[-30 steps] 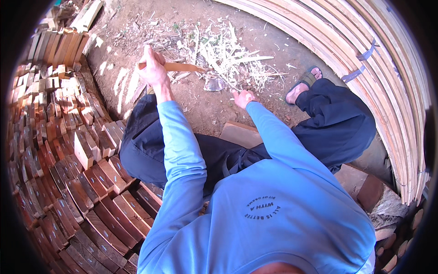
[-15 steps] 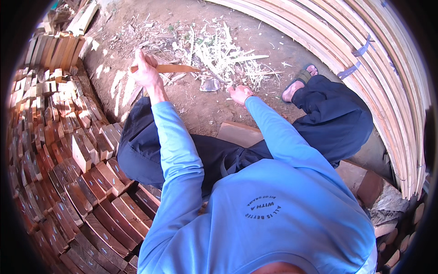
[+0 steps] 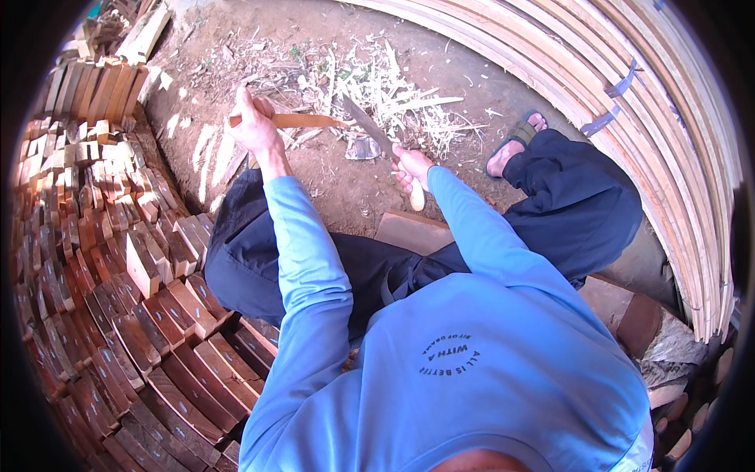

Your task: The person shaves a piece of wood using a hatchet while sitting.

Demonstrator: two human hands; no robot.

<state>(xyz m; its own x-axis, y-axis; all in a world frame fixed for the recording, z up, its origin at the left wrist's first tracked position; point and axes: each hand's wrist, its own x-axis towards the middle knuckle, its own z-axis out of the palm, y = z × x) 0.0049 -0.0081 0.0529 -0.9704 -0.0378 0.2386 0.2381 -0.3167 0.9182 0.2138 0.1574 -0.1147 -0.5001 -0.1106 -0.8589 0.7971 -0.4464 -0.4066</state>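
Note:
My left hand [image 3: 256,124] is closed round one end of a flat brown wooden piece [image 3: 311,121], which points to the right and narrows toward its far tip. In my right hand [image 3: 412,167] is a large knife [image 3: 366,123] with a long grey blade. Its pale handle end shows below my fist. The blade slants up and left, just past the tip of the wooden piece; whether they touch I cannot tell. Beneath both lies a pile of pale wood shavings [image 3: 385,94] on the dirt ground.
Stacked cut wooden blocks [image 3: 157,322] fill the left side. Long curved-looking planks [image 3: 550,47], bound with a strap [image 3: 602,122], run along the upper right. A wooden block [image 3: 410,230] lies between my legs, and my sandalled foot [image 3: 511,153] rests at the right.
The knife has swung upward, so its blade now slants up and left and its handle end shows below my right fist. My left hand and the wooden piece have barely moved.

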